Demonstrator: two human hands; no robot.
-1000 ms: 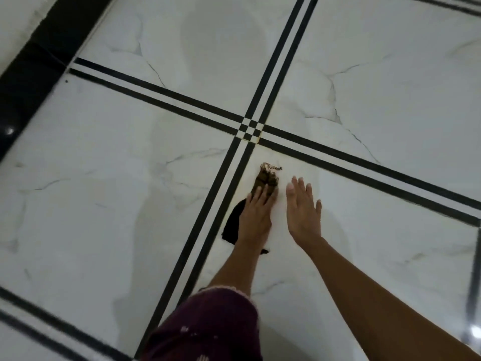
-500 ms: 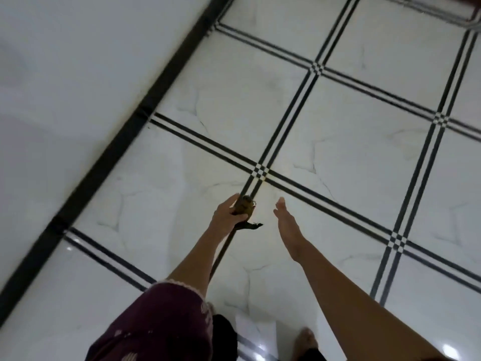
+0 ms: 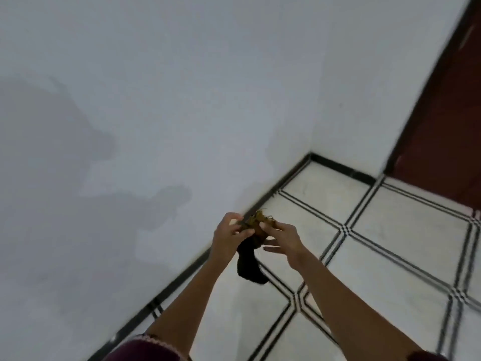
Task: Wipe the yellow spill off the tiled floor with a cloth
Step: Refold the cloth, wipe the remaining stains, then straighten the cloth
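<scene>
Above tiled floor [image 3: 377, 256], cloth [image 3: 251, 259] hanging vertically between both hands.

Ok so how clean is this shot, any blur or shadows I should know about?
Head view: motion blur smears the floor lines and the dark door at right. Head view: soft shadows of the arms fall on the white wall. Head view: the left hand, right hand and dark cloth read fairly sharp; no strong glare.
</scene>
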